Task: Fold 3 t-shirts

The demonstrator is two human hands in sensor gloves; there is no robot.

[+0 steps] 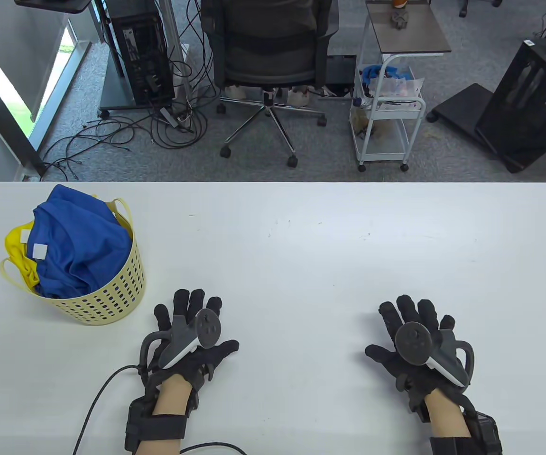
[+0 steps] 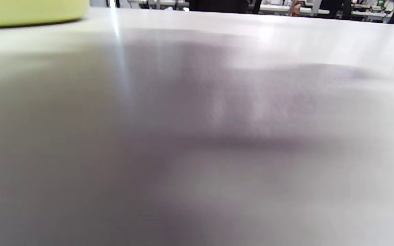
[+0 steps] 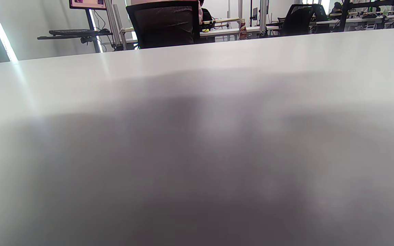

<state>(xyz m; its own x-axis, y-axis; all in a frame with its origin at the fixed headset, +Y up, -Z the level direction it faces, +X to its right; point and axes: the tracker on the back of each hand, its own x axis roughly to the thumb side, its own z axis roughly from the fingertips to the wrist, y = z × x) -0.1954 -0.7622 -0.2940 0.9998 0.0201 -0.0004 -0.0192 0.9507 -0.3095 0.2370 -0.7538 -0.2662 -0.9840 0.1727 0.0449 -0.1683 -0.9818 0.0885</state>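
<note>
Both gloved hands lie flat on the white table [image 1: 301, 246], palms down with fingers spread and straight, holding nothing: the left hand [image 1: 189, 334] sits just right of the yellow perforated laundry basket [image 1: 111, 294], the right hand [image 1: 415, 341] well apart from it. The t-shirts are bunched inside the basket at the table's left, a blue t-shirt [image 1: 80, 241] on top and a yellow t-shirt [image 1: 19, 249] beneath it at the basket's left side.
</note>
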